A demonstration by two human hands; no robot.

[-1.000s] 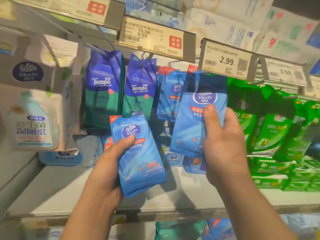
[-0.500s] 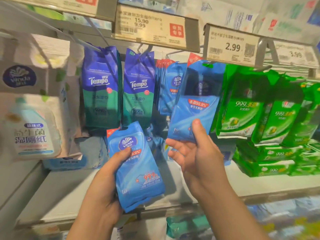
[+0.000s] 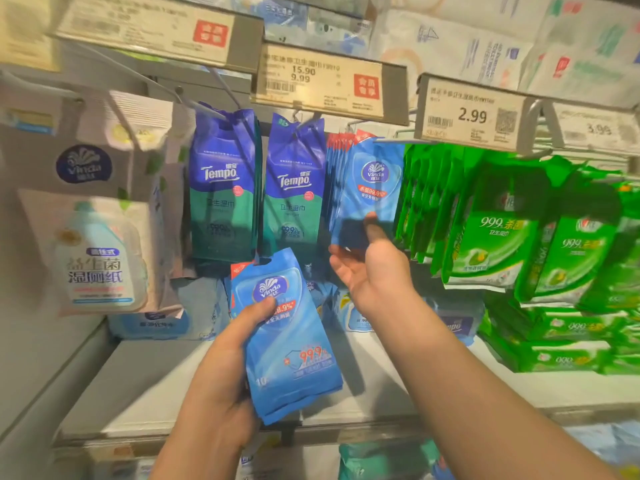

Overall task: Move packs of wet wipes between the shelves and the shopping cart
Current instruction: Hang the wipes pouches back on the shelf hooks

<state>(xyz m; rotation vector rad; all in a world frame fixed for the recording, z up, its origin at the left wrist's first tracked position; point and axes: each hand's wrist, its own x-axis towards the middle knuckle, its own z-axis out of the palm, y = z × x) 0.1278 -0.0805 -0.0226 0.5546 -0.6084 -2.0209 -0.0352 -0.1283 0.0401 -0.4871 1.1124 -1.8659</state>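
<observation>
We held a blue Vinda wipes pack (image 3: 289, 336) in our left hand (image 3: 221, 382), thumb across its front, over the grey shelf (image 3: 145, 386). It read "99.9%" in red, with a "10" near the bottom corner. Our right hand (image 3: 372, 268) was spread open, palm up, its thumb touching the lower edge of a hanging Vinda pack (image 3: 372, 188) on its hook. To the left hung two purple-and-green Tempo packs (image 3: 225, 185); to the right, green packs (image 3: 495, 237) marked "999". Price tags (image 3: 472, 114) above showed 2.99, 15.90 and 9.99. At far left hung a white Vinda bag (image 3: 100, 251).
</observation>
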